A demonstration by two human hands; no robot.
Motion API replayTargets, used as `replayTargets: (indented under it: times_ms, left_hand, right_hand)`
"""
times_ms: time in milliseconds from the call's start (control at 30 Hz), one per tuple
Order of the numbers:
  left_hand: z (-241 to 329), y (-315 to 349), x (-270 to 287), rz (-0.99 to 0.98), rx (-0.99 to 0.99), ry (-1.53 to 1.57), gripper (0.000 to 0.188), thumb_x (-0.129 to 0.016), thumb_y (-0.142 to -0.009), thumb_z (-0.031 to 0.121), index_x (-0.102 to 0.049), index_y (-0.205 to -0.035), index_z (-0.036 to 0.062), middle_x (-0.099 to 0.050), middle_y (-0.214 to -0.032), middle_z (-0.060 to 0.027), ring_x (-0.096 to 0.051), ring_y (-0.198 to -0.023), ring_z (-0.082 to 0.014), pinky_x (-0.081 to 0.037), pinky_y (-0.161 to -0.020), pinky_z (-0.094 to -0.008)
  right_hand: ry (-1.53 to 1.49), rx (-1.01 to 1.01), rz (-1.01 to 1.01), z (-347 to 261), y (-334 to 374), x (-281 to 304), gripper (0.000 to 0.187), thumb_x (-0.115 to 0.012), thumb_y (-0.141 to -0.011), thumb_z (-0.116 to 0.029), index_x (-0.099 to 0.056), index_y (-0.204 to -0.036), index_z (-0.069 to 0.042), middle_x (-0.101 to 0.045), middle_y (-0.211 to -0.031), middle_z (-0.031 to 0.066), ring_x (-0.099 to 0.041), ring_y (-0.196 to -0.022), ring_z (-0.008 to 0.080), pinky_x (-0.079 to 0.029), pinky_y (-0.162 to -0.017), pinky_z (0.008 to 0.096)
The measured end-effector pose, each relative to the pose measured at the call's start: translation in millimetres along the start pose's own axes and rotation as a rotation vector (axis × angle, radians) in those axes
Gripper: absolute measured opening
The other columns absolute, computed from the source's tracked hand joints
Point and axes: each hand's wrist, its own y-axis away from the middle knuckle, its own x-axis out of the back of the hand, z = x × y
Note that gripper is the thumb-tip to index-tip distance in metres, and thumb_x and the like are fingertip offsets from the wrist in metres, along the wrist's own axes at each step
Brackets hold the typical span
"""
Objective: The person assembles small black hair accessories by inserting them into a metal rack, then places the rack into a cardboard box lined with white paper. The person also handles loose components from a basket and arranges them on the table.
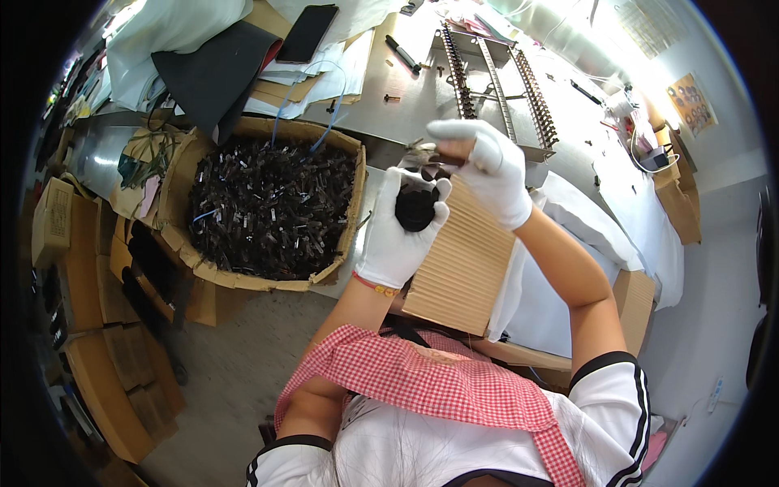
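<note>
While the left hand [395, 231] grips a black round part [416, 209], the right hand [487, 166] pinches a small piece at it; the cardboard box [345, 235] to the left remains heaped with dark parts [272, 207].

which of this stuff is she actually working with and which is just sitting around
In use:
left hand, gloved, holding a round black part
right hand, gloved, pinching a small piece above it
cardboard box of small dark parts
corrugated cardboard sheet

Lying about:
black phone
black marker
metal comb rack
stacked cardboard boxes
</note>
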Motion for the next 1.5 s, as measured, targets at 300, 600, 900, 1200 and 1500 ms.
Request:
replayTargets:
  times_ms: [300,600,900,1200,1500]
  left_hand:
    - [25,53,-7,-0.099,-0.330,-0.853,0.042,-0.052,-0.102,0.036,-0.052,-0.132,0.0059,-0.059,-0.119,-0.0096,-0.059,-0.103,-0.0186,-0.052,-0.076,-0.0289]
    - [69,72,-2,-0.023,-0.274,-0.690,0.055,-0.050,-0.102,0.029,-0.038,-0.149,0.0021,-0.063,-0.105,-0.0098,-0.063,-0.086,-0.0134,-0.054,-0.067,-0.0254]
    - [93,82,18,0.156,-0.363,-0.566,0.031,-0.049,-0.100,0.021,-0.053,-0.127,0.0066,-0.061,-0.098,-0.0031,-0.063,-0.083,-0.0109,-0.051,-0.063,-0.0250]
    - [129,91,24,0.094,-0.526,-0.954,0.057,-0.049,-0.100,0.015,-0.032,-0.154,0.0066,-0.055,-0.132,-0.0052,-0.059,-0.092,-0.0129,-0.052,-0.063,-0.0252]
    - [140,82,25,0.152,-0.457,-0.380,0.050,-0.048,-0.103,0.045,-0.039,-0.143,0.0173,-0.052,-0.137,-0.0071,-0.054,-0.121,-0.0219,-0.049,-0.103,-0.0429]
  right_hand:
    - [0.155,0.335,-0.004,-10,13,-27,0.032,-0.076,-0.070,-0.001,-0.062,-0.098,-0.010,-0.071,-0.101,0.0051,-0.069,-0.079,0.0262,-0.054,-0.063,0.0350]
    - [0.040,0.113,-0.212,-32,-4,-70,0.031,-0.071,-0.067,0.004,-0.066,-0.096,-0.008,-0.070,-0.094,0.0047,-0.067,-0.084,0.0262,-0.054,-0.071,0.0350]
    - [0.096,0.215,-0.430,-36,-33,-128,0.017,-0.065,-0.076,-0.006,-0.059,-0.091,-0.010,-0.063,-0.076,0.0053,-0.065,-0.074,0.0273,-0.053,-0.064,0.0369]
    - [-0.131,-0.378,-0.671,-44,-12,-168,0.009,-0.064,-0.089,-0.011,-0.060,-0.093,-0.005,-0.069,-0.079,0.0102,-0.069,-0.074,0.0274,-0.054,-0.063,0.0368]
    - [-0.405,-0.430,-0.122,-49,-17,-154,0.021,-0.063,-0.091,-0.004,-0.071,-0.110,-0.007,-0.071,-0.111,0.0055,-0.065,-0.095,0.0149,-0.051,-0.086,0.0250]
